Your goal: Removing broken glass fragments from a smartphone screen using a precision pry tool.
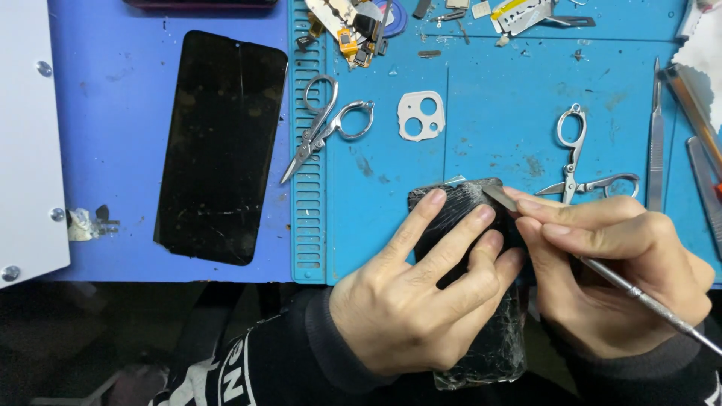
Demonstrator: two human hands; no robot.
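Both hands meet over a cracked black phone [481, 346] lying at the near edge of the blue mat [496, 128] on the counter. My left hand [421, 293] lies on the phone with its fingers spread flat across the shattered glass, pressing it down. My right hand [609, 278] pinches a thin metal pry tool [647, 297], its flat tip touching the phone's top right corner. Just beyond the right hand lie small scissors [575, 158], and a second pair of scissors [323, 124] rests further left. A white camera frame [421, 115] sits between them. Well apart on the left lies a black screen panel [222, 146].
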